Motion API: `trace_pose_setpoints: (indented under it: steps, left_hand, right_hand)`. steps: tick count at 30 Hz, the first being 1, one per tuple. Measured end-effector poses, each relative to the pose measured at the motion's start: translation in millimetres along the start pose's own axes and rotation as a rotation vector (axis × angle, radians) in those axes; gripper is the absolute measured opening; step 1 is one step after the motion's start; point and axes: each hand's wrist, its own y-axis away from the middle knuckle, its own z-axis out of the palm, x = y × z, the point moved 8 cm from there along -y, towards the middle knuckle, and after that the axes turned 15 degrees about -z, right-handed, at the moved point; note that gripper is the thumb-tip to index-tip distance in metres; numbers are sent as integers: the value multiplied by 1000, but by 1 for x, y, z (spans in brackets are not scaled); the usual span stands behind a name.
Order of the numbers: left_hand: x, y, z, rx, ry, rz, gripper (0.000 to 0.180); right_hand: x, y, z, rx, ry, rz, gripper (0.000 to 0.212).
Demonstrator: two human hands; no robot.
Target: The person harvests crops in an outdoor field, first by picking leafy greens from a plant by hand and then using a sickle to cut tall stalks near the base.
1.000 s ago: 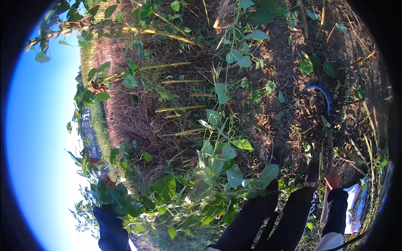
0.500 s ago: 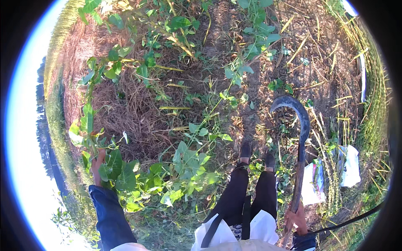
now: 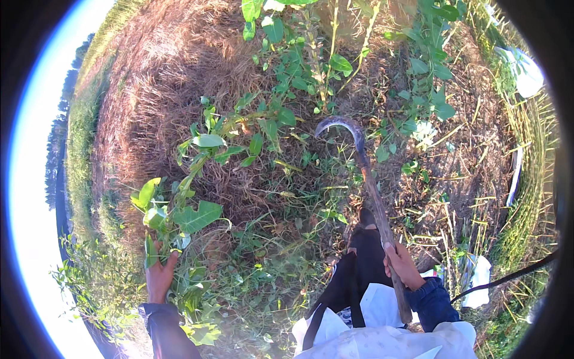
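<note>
My right hand is wrapped round the long wooden handle of a sickle. The sickle's dark curved blade hooks to the left, ahead of my legs, above the stubble and weeds. At the left, my left hand grips a leafy green vine, its fingers partly covered by leaves. From there the vine runs up and away, its broad leaves reaching toward the middle. The blade is apart from the vine in my left hand.
Brown cut straw covers the ground at the left. More upright leafy stems stand ahead. White sheets lie at the right, near a dark strap. Low green weeds grow beside my legs.
My right hand has raised the sickle and swung it leftward, the handle now slanting. My left hand has shifted slightly right and nearer, and the vine leans with it. My legs have moved.
</note>
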Motion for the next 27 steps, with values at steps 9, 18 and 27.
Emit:
trace_pose_setpoints:
  steps: [9,18,27]
  left_hand:
    - [44,47,-22,-145,-281,-30,36]
    - [62,69,-47,-137,-454,27,27]
    - [-10,118,55,-326,-528,311,26]
  right_hand:
    - [-73,-209,102,-212,-84,-41,36]
    - [-102,-240,105,-304,371,-24,45]
    - [-100,159,-76,84,371,276,25]
